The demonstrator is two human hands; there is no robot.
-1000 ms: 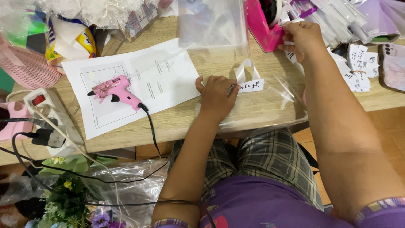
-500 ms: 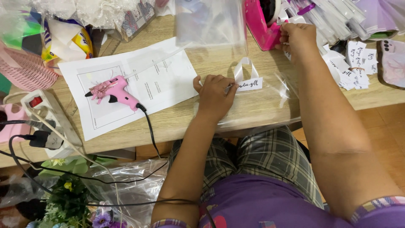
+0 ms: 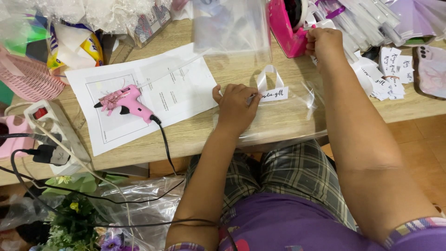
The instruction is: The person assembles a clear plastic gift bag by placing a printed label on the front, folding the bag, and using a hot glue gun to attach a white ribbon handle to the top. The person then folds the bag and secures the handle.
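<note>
Flowers, green leaves and crumpled clear plastic (image 3: 139,204) fill the lower left of the frame, crossed by black cables, with a lap in plaid shorts at the lower centre. Above them runs the pale wooden table (image 3: 195,135). At the left edge sits a white power strip with a red switch (image 3: 51,125), and beside it a white printed paper sheet (image 3: 186,93) carries a pink hot-glue gun (image 3: 125,103), its cord trailing off the table edge.

At centre, the left hand (image 3: 237,106) lies knuckles up, fingers curled down, pressing on the left end of a small white paper label with a white ribbon loop (image 3: 272,90), which rests on a clear cellophane sheet (image 3: 288,125). The label's long axis runs left to right, stretching away from the left hand toward the right of the frame.

Farther up, at upper right, the right hand (image 3: 325,44) is closed, fingertips pinched at the front of a pink tape dispenser (image 3: 285,28); whether tape is between them cannot be told. The label lies below and left of this hand, nearer the left one. Small white written slips (image 3: 388,76) scatter at the right.
</note>
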